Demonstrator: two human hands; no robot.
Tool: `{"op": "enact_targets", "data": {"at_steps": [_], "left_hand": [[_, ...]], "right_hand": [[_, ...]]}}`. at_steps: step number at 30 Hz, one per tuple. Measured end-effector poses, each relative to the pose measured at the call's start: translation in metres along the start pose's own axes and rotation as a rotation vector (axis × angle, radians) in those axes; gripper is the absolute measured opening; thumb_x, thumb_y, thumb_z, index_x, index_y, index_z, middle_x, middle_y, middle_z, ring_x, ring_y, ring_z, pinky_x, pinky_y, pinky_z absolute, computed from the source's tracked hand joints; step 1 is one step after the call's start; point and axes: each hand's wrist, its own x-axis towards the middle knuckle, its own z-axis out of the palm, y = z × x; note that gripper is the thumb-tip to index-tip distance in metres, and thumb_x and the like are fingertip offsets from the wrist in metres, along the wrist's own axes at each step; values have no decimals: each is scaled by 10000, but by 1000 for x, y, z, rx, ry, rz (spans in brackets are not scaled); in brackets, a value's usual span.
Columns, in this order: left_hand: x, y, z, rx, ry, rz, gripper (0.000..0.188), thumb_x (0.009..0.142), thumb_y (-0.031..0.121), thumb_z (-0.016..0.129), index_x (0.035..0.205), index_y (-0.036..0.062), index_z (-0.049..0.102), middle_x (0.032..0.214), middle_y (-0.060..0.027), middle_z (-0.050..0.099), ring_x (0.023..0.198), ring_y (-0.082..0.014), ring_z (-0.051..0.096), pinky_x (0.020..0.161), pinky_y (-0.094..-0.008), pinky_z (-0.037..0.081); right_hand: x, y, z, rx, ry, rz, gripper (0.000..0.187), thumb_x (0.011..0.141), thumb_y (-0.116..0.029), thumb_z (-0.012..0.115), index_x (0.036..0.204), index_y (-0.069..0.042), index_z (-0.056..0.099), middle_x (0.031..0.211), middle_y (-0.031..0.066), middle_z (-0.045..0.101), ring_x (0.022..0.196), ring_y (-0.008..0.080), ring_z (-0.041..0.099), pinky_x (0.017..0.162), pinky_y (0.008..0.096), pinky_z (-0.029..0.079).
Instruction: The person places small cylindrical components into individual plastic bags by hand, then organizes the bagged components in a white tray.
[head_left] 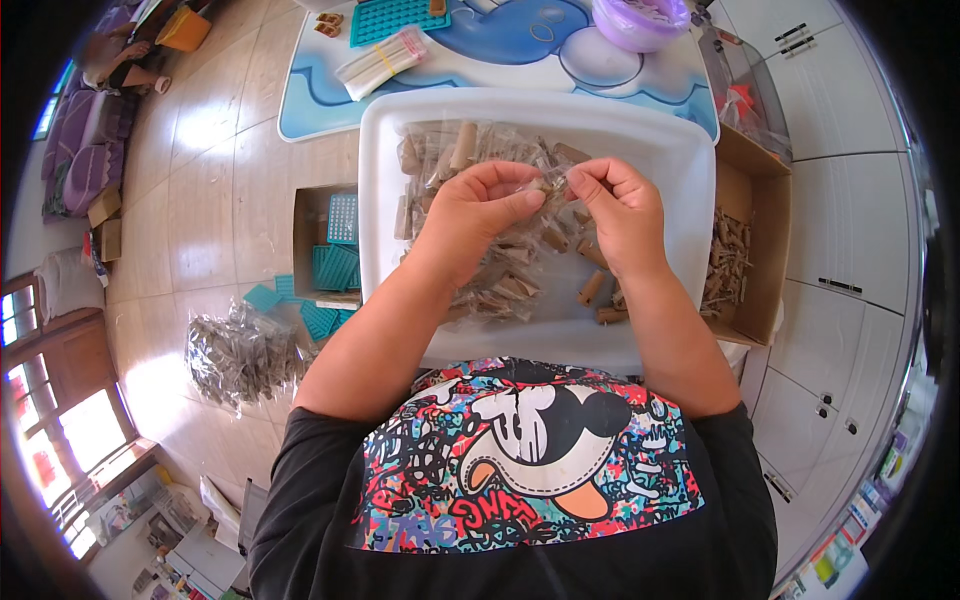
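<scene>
A small clear packet (553, 184) sits in the upper middle of the frame, directly between the fingertips of the two hands and touching both, above the white tray (668, 250) in the view. The left hand (478, 215) meets it from the left, its thumb and fingers closed in a pinch; the right hand (622, 212) pinches at its right side, thumb against bent forefinger. Neither is clearly nearer. The fingers cover much of the packet, so its long axis cannot be told, nor whether it touches the pile beneath. What shows is shiny, crinkled, see-through film with something brownish inside. Left of and below the hands, similar bagged brown pieces (505, 290) lie heaped, and a tan cylinder (463, 146) leans just above the left hand.
</scene>
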Motion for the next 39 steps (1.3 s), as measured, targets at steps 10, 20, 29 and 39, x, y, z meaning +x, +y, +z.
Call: {"op": "enact_targets", "data": {"at_steps": [10,20,29,39], "left_hand": [[5,-5,3,-90,70,22,217,810,119,635,984,15,557,874,-26,599,776,-79,556,683,-202,433],[6,-8,-2,-118,30,19,240,813,87,617,1031,10,553,909,-49,618,803,-82,567,702,-205,446],[-3,-1,2,-89,-12,-42,382,798,92,636,1140,6,489,922,-50,615,806,-85,566,678,-220,436],[0,-8,-1,-92,-84,-89,350,816,146,625,1130,40,511,930,15,576,775,-36,512,609,-174,375]], "right_hand": [[2,7,5,-145,-22,41,227,790,-167,662,930,-19,562,741,-5,568,648,66,489,610,205,413],[-4,-14,11,-505,41,-362,199,733,-98,682,930,-96,649,932,41,526,677,120,501,585,232,418],[-4,-13,3,-384,-118,-240,177,748,-81,666,921,-57,639,1003,50,505,694,97,490,598,216,417],[-5,-9,0,-330,-188,-288,119,767,-64,635,872,-23,596,939,79,536,794,159,525,695,261,429]]}}
